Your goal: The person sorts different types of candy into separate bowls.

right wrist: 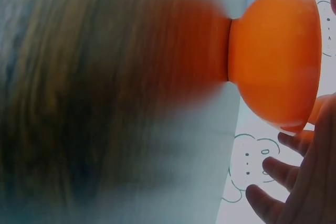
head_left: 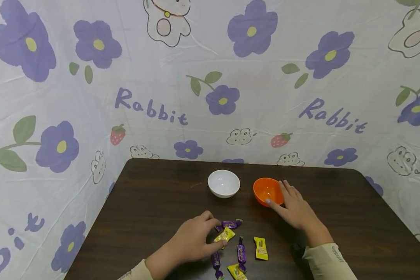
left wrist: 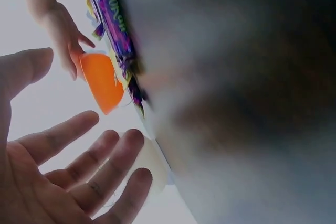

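Note:
My left hand [head_left: 192,237] hovers over the wrapped candies, thumb and fingers spread around a yellow-wrapped candy [head_left: 226,234]. In the left wrist view its fingers [left wrist: 107,166] are loosely bent, with nothing between them. A purple-wrapped candy [head_left: 230,224] lies just beyond the fingertips, and another purple candy [head_left: 215,263] lies below the thumb. On the right, an orange bowl [head_left: 264,190] stands upright on the table. My right hand [head_left: 295,210] is against its right side, thumb at the near rim and the other fingers extended along the far right rim.
A white bowl [head_left: 224,190] stands left of the orange one. Between the hands lie a purple candy [head_left: 241,251] and a yellow candy [head_left: 261,249], with another yellow candy [head_left: 236,272] nearer me. The dark wooden table [head_left: 154,198] meets a printed cloth [head_left: 154,70] behind.

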Motion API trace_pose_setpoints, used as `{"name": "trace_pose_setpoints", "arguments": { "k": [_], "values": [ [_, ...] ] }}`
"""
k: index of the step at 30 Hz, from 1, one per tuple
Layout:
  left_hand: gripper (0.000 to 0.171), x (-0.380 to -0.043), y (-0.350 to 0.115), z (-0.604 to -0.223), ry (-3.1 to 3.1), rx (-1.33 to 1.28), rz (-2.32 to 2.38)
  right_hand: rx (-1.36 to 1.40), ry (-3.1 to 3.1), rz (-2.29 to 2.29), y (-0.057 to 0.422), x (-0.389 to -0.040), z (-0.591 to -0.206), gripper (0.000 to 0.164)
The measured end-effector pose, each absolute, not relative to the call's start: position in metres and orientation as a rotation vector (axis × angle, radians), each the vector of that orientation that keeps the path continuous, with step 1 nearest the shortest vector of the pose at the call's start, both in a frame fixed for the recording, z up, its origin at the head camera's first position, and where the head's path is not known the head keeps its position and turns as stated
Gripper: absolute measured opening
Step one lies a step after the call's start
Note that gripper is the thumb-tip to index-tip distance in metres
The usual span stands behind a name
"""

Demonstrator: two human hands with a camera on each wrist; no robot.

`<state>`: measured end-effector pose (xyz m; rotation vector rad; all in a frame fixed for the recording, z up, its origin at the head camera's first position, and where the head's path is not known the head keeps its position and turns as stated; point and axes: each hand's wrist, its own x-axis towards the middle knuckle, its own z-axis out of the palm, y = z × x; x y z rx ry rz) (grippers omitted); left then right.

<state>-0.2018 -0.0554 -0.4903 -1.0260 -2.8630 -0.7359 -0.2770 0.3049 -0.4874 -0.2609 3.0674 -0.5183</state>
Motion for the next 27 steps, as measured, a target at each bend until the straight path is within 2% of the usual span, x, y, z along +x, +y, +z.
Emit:
{"name": "trace_pose_setpoints", "arguments": {
  "k": [12, 27],
  "values": [
    [0.046, -0.193, -0.040, -0.486, -2.952, -0.931, -0.566, -0.255, 3.063, -0.517, 0.300, -0.281, -0.488, 0.106],
    [0.034, -0.201, -0.023, -0.493, -2.955, -0.906, -0.350, -0.243, 3.079, -0.520, 0.301, -0.285, -0.494, 0.110]
  ]
}}
